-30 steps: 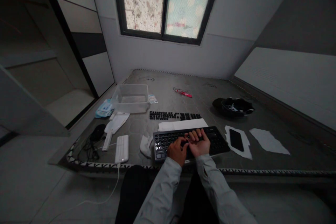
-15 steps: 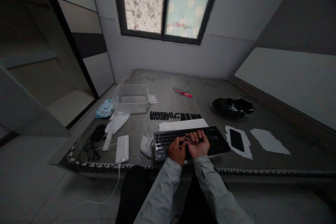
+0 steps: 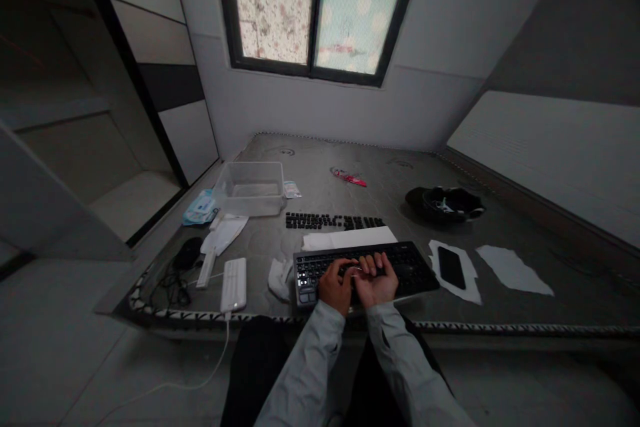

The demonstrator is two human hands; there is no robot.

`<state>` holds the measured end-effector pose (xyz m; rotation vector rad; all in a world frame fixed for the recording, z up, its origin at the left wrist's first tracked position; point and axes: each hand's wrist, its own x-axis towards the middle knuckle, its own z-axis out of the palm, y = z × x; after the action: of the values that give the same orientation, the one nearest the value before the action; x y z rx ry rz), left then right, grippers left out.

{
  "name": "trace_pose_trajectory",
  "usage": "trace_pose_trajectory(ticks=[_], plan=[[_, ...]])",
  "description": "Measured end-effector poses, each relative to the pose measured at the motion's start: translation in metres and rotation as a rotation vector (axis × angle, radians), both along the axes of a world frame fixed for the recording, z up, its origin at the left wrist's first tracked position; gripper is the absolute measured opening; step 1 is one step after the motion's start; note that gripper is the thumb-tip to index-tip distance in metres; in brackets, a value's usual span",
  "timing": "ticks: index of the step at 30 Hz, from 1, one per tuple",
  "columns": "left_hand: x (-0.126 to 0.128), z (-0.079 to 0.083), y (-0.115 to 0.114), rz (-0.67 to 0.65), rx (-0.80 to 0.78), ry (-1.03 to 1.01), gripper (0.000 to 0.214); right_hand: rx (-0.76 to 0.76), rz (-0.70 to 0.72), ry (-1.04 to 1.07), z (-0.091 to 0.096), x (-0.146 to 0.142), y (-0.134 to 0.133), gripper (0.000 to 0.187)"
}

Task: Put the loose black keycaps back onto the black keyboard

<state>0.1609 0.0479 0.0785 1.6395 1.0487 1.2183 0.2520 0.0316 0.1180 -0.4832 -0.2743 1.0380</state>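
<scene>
A black keyboard (image 3: pixel 410 265) lies near the front edge of the grey mat-covered platform (image 3: pixel 320 160). Both my hands rest on its middle keys, pressed close together. My left hand (image 3: pixel 333 286) is curled like a fist, knuckles up. My right hand (image 3: pixel 377 278) has its fingers bent and bunched, touching the left hand. A small pale spot shows between them, too small to name. Behind the keyboard lie a white sheet (image 3: pixel 349 238) and rows of loose black keycaps (image 3: pixel 333 221).
A crumpled tissue (image 3: pixel 277 277), a white device with a cable (image 3: pixel 233 283) and a black mouse (image 3: pixel 187 252) lie to the left. A clear plastic box (image 3: pixel 249 188) stands behind them. To the right are a phone (image 3: pixel 451 267) on torn paper and a black bowl-like object (image 3: pixel 444 202).
Both hands have slid slightly left along the keyboard and stayed pressed together. Nothing else has moved.
</scene>
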Motion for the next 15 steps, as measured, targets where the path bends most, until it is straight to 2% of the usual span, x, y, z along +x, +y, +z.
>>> trace_pose_trajectory(ticks=[4, 7, 9, 12, 15], plan=[[-0.001, 0.000, 0.001, 0.053, -0.036, -0.054, 0.017, -0.033, -0.024, -0.059, 0.005, 0.004, -0.005, 0.033], [-0.002, -0.001, 0.002, 0.051, -0.020, -0.051, 0.017, -0.131, 0.044, -0.181, 0.004, 0.008, -0.012, 0.034], [-0.002, -0.001, 0.002, 0.044, -0.015, -0.039, 0.017, -0.247, 0.069, -0.332, 0.002, 0.010, -0.017, 0.036], [-0.002, -0.003, 0.001, 0.029, -0.026, -0.046, 0.019, -0.443, 0.021, -0.626, -0.002, 0.016, -0.021, 0.036], [-0.002, -0.004, 0.001, 0.016, -0.051, -0.094, 0.023, -0.552, -0.037, -0.985, -0.002, 0.022, -0.023, 0.040]])
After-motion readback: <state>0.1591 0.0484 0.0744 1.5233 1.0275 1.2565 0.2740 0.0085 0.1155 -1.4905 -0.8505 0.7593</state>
